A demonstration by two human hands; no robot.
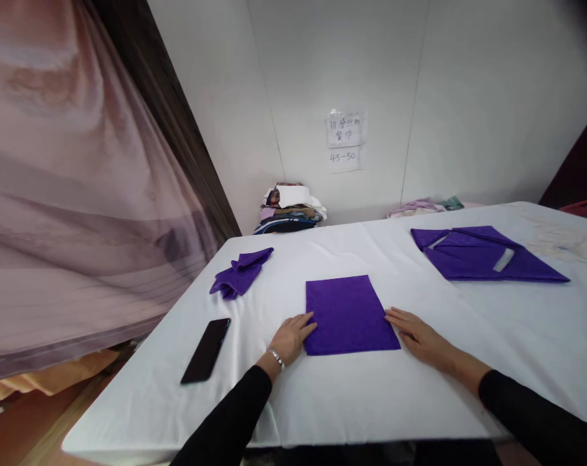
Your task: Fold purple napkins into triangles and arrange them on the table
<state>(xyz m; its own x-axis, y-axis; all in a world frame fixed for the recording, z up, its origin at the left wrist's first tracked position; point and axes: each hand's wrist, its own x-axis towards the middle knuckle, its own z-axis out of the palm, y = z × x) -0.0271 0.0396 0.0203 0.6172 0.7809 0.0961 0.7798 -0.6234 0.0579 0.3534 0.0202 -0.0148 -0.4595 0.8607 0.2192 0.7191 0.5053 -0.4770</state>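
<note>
A person's left hand [287, 340] and right hand [417, 336], both open, fingers extended, touch opposite sides of a flat purple cloth [351, 317] at mid-table. A dark phone [206, 351], a crumpled purple piece [242, 275] and a larger purple bundle [482, 259] with pale strips flank it. Beyond, folded fabrics [292, 210] sit beneath wall papers: handwritten Chinese characters on the upper sheet [346, 129], "45-50" on the lower sheet [345, 158].

The purple square [349, 317] is of cloth, matt and smooth. The tabletop [351, 401] shows smooth cloth with a soft shine. The phone [206, 351] is glossy, the bracelet [276, 358] is polished metal, the curtain [79, 194] looks satiny, and the signs [346, 133] are paper.
</note>
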